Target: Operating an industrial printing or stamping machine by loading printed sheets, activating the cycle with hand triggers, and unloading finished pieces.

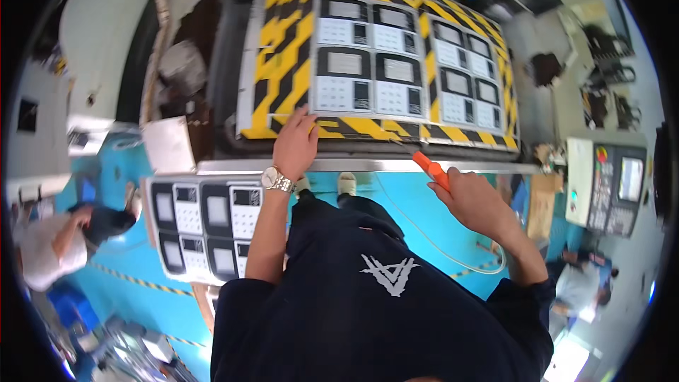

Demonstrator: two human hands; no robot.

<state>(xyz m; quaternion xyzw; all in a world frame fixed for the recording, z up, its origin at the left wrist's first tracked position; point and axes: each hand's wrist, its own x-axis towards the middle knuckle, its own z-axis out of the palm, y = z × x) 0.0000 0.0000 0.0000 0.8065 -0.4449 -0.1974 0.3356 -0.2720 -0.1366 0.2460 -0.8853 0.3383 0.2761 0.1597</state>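
Observation:
My left hand (296, 143), with a metal watch on the wrist, rests flat on the near edge of a yellow-and-black striped fixture plate (283, 64). The plate carries several grey keypad panels (368, 64) with dark screens, set in two groups. My right hand (475, 198) grips an orange-handled tool (431, 168) whose thin tip points toward the plate's front edge; a pale cord (424, 237) trails down from it.
A second tray of keypad panels (205, 230) lies to my lower left. A control console with a screen (608, 187) stands at right. A cardboard box (168, 145) sits left of the plate. Other people crouch at far left (56, 237) and lower right (580, 286) on the blue floor.

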